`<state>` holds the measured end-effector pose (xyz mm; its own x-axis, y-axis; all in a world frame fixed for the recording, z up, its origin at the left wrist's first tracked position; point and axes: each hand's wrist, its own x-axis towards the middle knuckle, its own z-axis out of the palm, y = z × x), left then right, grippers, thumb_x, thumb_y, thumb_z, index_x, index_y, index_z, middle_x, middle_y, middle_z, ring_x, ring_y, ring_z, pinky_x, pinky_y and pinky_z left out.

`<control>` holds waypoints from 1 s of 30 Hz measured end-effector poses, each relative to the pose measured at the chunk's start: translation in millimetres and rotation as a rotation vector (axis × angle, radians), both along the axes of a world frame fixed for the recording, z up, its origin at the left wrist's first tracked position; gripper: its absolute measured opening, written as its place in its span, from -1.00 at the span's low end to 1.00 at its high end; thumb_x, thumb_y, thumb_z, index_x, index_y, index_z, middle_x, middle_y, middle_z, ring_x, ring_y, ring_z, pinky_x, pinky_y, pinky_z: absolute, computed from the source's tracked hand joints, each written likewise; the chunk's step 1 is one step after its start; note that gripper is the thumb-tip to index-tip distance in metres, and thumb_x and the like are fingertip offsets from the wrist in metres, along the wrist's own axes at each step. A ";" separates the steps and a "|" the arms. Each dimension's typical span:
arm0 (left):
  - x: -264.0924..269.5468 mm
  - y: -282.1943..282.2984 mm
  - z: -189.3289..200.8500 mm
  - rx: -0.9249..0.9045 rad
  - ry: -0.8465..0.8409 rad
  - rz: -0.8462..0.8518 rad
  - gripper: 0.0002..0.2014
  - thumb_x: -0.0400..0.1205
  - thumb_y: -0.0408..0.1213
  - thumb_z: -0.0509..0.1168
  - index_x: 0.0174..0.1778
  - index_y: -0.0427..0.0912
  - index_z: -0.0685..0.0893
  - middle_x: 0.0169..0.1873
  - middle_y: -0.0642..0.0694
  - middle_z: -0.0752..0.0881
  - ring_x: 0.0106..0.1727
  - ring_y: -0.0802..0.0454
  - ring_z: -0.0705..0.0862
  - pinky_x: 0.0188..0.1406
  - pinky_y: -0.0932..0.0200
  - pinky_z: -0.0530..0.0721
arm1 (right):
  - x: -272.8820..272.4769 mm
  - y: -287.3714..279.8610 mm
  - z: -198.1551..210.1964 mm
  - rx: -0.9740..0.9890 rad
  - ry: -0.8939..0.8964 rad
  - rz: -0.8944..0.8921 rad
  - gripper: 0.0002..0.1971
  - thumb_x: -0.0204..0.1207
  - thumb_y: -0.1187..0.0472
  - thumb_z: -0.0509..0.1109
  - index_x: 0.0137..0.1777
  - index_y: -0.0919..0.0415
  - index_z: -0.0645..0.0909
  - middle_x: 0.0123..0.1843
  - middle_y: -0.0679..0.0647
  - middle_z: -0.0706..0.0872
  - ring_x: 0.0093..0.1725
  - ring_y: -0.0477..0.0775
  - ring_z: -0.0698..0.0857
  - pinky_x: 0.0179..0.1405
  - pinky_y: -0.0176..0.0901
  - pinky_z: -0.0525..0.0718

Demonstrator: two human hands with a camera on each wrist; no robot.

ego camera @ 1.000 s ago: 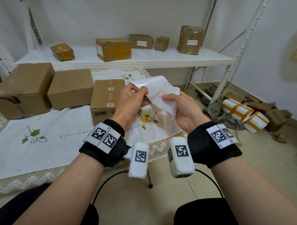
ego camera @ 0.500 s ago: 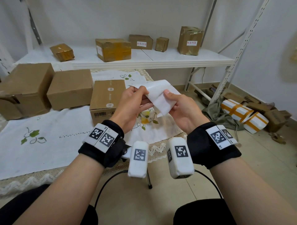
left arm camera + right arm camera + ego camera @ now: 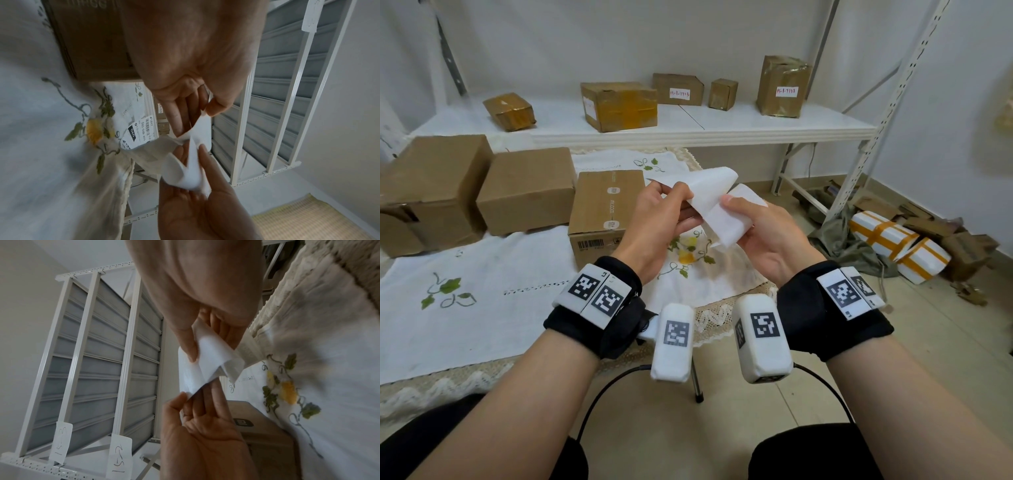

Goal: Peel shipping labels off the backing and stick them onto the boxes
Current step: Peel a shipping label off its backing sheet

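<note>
A person's left hand point(image 3: 657, 219) and right hand point(image 3: 767, 236) meet above the near edge of a cloth-covered table point(image 3: 482, 274), both pinching a white label sheet point(image 3: 717, 202) that is bent and partly split into two layers. The left thumb and fingers clamp the upper layer at about 10 o'clock of the sheet; the right thumb presses the lower layer against curled fingers at about 4 o'clock. In the left wrist view a printed face with a barcode and "060" point(image 3: 139, 129) shows on the underside. A Xiaomi-branded box point(image 3: 606, 209) sits on the table at 9 o'clock from the hands, with two plain cardboard boxes point(image 3: 527, 188) farther out at 9 o'clock. On the white shelf point(image 3: 722, 126) at 12 o'clock stand five taped parcels point(image 3: 619, 104), two of them bearing small handwritten labels.
</note>
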<state>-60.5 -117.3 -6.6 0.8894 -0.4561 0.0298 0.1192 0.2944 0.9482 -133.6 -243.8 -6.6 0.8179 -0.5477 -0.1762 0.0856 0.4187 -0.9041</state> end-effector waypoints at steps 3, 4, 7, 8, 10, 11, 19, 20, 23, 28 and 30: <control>-0.4 -0.2 -0.4 -0.008 0.011 -0.005 -0.89 0.75 -0.40 0.22 0.16 -0.31 0.49 0.06 -0.33 0.82 -0.01 -0.10 0.89 0.12 0.05 0.85 | -0.5 1.2 0.2 -0.009 -0.004 0.015 -0.68 0.61 0.37 0.52 0.34 0.40 0.68 0.16 0.26 0.84 0.07 0.13 0.81 0.25 0.07 0.81; -0.1 -0.1 -0.4 -0.015 0.020 -0.001 -0.88 0.75 -0.40 0.22 0.16 -0.31 0.48 0.08 -0.35 0.82 0.02 -0.12 0.88 0.15 0.01 0.84 | -0.6 1.3 0.7 -0.007 -0.004 0.014 -0.73 0.62 0.35 0.51 0.29 0.38 0.69 0.11 0.22 0.84 0.05 0.11 0.81 0.22 0.05 0.81; 1.8 0.2 -0.3 -0.046 0.039 0.011 -0.87 0.75 -0.39 0.21 0.19 -0.30 0.47 0.11 -0.38 0.82 0.07 -0.17 0.87 0.20 -0.04 0.82 | -0.8 1.1 2.5 0.013 -0.001 0.008 -0.82 0.64 0.36 0.49 0.20 0.36 0.68 0.05 0.18 0.82 0.00 0.09 0.80 0.16 0.00 0.82; 2.3 0.2 -0.4 -0.057 0.043 0.014 -0.87 0.75 -0.39 0.21 0.18 -0.30 0.47 0.10 -0.37 0.82 0.07 -0.16 0.87 0.19 -0.04 0.83 | -0.7 1.4 3.2 0.020 0.003 0.006 -0.81 0.64 0.38 0.48 0.21 0.37 0.66 0.04 0.18 0.82 -0.01 0.09 0.80 0.13 -0.03 0.82; 2.9 -0.1 -1.0 -0.074 0.051 0.022 -0.88 0.75 -0.40 0.21 0.18 -0.29 0.47 0.10 -0.38 0.82 0.05 -0.15 0.88 0.13 -0.01 0.85 | -0.4 1.5 3.4 0.031 0.009 0.001 -0.78 0.64 0.39 0.48 0.24 0.39 0.65 0.04 0.19 0.81 -0.02 0.09 0.80 0.07 -0.07 0.83; 3.0 -0.4 -1.3 -0.081 0.056 0.025 -0.87 0.74 -0.40 0.22 0.18 -0.30 0.47 0.10 -0.39 0.82 0.04 -0.15 0.88 0.09 0.02 0.85 | -0.3 1.5 2.9 0.035 0.010 -0.001 -0.78 0.64 0.40 0.47 0.25 0.40 0.64 0.04 0.20 0.80 -0.02 0.10 0.80 0.04 -0.07 0.84; 3.4 -0.3 -2.0 -0.144 0.068 0.024 -0.81 0.77 -0.41 0.20 0.29 -0.32 0.47 0.07 -0.37 0.83 0.02 -0.12 0.89 0.00 0.08 0.85 | 0.4 4.4 0.0 0.010 -0.027 0.022 -0.65 0.57 0.33 0.56 0.32 0.35 0.64 0.15 0.19 0.84 0.06 0.10 0.84 0.07 -0.09 0.86; 2.6 -0.4 -2.2 -0.142 0.064 0.021 -0.80 0.77 -0.41 0.20 0.30 -0.33 0.46 0.06 -0.37 0.83 0.02 -0.14 0.89 0.00 0.07 0.85 | 0.2 5.3 0.5 0.002 -0.028 0.031 -0.57 0.55 0.33 0.59 0.39 0.36 0.63 0.22 0.22 0.84 0.09 0.11 0.84 0.09 -0.08 0.85; -0.5 -0.3 -2.1 -0.127 0.052 0.012 -0.84 0.78 -0.40 0.20 0.25 -0.30 0.44 0.02 -0.34 0.84 0.01 -0.13 0.89 0.03 0.05 0.86 | -0.2 8.4 1.5 -0.028 -0.026 0.074 -0.54 0.52 0.39 0.58 0.42 0.39 0.65 0.29 0.27 0.82 0.08 0.11 0.83 0.09 -0.11 0.84; 1.0 1.3 -1.9 -0.091 0.033 0.029 -0.86 0.78 -0.39 0.21 0.23 -0.29 0.44 -0.04 -0.29 0.86 -0.02 -0.11 0.89 0.06 0.06 0.86 | -0.7 8.9 2.4 -0.039 0.002 0.081 -0.59 0.53 0.40 0.56 0.38 0.42 0.67 0.23 0.27 0.84 -0.03 0.09 0.82 0.06 -0.05 0.83; 1.6 1.1 -2.1 -0.088 0.037 0.026 -0.83 0.78 -0.39 0.21 0.26 -0.31 0.44 -0.02 -0.31 0.86 -0.01 -0.12 0.89 0.10 0.03 0.86 | -1.2 8.6 3.5 -0.050 0.020 0.068 -0.64 0.54 0.37 0.56 0.33 0.37 0.69 0.09 0.18 0.85 -0.13 0.02 0.81 -0.16 -0.16 0.83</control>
<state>-58.9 -116.1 -8.8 0.9023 -0.4296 0.0362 0.1444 0.3803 0.9135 -134.8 -235.2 -3.1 0.8500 -0.4997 -0.1666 0.0402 0.3769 -0.9254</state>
